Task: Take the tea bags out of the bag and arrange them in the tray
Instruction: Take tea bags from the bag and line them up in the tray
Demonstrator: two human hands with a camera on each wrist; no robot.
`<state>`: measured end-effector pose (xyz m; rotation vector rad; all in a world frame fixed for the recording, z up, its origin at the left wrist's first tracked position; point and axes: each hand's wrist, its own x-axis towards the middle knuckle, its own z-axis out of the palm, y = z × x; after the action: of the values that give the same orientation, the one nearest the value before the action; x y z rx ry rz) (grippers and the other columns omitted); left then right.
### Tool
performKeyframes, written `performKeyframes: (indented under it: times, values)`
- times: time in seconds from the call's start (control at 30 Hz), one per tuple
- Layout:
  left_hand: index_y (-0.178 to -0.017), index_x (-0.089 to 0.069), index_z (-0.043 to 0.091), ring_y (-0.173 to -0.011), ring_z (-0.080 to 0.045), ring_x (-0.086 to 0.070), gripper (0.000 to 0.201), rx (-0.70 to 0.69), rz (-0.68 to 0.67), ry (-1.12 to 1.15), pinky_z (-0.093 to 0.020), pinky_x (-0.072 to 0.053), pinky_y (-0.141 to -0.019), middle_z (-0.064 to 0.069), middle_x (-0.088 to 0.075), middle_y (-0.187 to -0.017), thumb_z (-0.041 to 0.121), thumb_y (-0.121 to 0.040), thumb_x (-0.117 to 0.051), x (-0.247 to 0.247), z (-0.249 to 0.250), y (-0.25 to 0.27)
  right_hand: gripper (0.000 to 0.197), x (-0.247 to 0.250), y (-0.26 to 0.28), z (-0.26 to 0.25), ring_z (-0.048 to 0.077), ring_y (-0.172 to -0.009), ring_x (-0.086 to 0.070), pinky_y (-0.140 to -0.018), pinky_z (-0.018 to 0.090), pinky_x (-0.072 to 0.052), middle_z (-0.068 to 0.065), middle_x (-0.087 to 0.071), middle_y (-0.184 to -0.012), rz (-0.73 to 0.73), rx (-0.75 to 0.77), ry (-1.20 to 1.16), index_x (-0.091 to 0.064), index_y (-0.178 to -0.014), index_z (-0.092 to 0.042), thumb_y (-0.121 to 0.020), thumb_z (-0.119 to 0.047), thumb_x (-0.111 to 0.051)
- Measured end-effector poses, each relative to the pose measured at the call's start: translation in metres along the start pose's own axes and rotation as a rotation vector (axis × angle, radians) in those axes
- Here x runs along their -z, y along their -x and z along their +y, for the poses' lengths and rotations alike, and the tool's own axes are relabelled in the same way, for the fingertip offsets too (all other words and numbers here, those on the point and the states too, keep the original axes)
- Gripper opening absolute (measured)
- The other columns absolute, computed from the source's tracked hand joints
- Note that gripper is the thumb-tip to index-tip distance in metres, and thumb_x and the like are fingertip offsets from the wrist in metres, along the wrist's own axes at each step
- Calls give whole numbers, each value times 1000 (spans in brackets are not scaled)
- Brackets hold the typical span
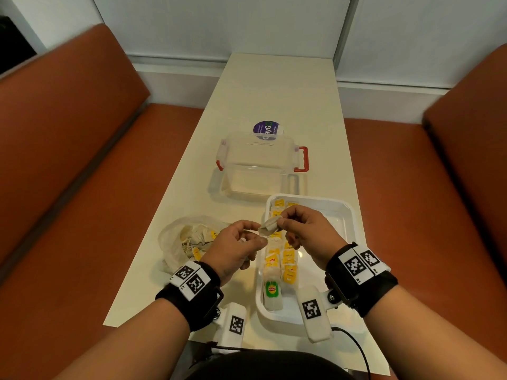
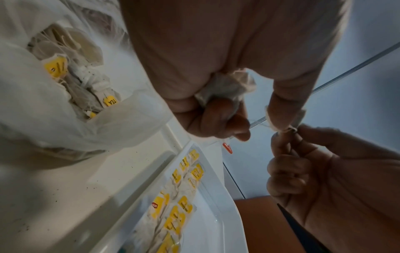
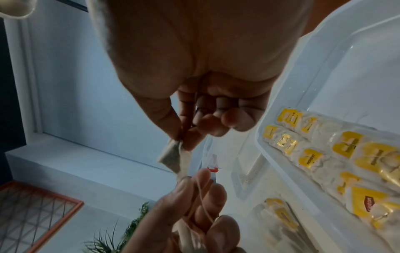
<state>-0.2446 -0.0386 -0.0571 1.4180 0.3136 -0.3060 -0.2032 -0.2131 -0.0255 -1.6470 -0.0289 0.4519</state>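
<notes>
Above tray point(image 1: 346, 212), hands point(image 1: 307, 231) seemingly share tea bag point(image 1: 270, 225).

At frame centre, the right hand point(image 1: 307, 231) and left hand point(image 1: 236, 249) are pinching one tea bag point(image 1: 270, 225) above the white tray point(image 1: 348, 229); the plastic bag point(image 1: 175, 242) is lying at left.

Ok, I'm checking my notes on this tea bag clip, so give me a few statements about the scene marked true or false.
1. Both hands hold one tea bag above the tray. True: right hand pinches it, left hand holds its string end.
2. The tray holds no tea bags. False: rows of yellow-tagged tea bags lie along its left side.
3. The plastic bag still holds tea bags. True.
4. The clear container is full of tea bags. False: it looks empty.
5. The plastic bag lies right of the tray. False: left.
</notes>
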Motion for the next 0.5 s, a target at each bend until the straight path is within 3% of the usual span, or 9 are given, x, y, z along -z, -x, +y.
performKeyframes:
  times: [0.07, 0.2, 0.3, 0.4, 0.5]
  values:
    - [-91, -63, 10, -50, -13, -45, 10, -7, 22, -32, -21, -31, -42, -3, -59, -69, 2, -86, -66, -1, 1, 0, 9, 1, 0, 0, 13, -49, -46, -49, 27, -36, 15, -61, -77, 5, -19, -28, -60, -81, -8, -90, -6, -58]
    - [-84, -66, 9, -50, -13, -44, 3, -26, 12, -36, -20, -31, -42, -6, -62, -70, 9, -86, -67, -2, 5, 2, 6, -1, 0, 2, 15, -49, -44, -48, 25, -34, 12, -64, -77, 3, -72, -104, -59, -85, -5, -91, -5, -57]
    - [-80, -66, 9, -49, -13, -44, 9, -25, 16, -27, -19, -31, -41, -5, -63, -67, 15, -87, -68, -5, 8, 1, 5, -2, 0, 4, 16, -50, -42, -49, 26, -32, 11, -63, -76, -4, -108, -160, -57, -86, -5, -91, -5, -56]
    - [-70, -63, 11, -50, -15, -44, 20, -38, 21, -66, -20, -31, -41, -5, -62, -63, 9, -90, -63, -5, 10, 0, 5, -3, 0, 5, 17, -49, -40, -48, 26, -32, 10, -62, -76, 8, -143, -213, -56, -87, -6, -92, -6, -55]
    - [-67, -59, 9, -49, -15, -43, 23, 62, 30, -129, -20, -28, -42, -4, -57, -59, 9, -91, -61, -5, 15, -1, 5, -1, -2, 10, 14, -50, -42, -50, 26, -35, 7, -60, -82, 125, -138, -115, -56, -90, -11, -91, -15, -60]
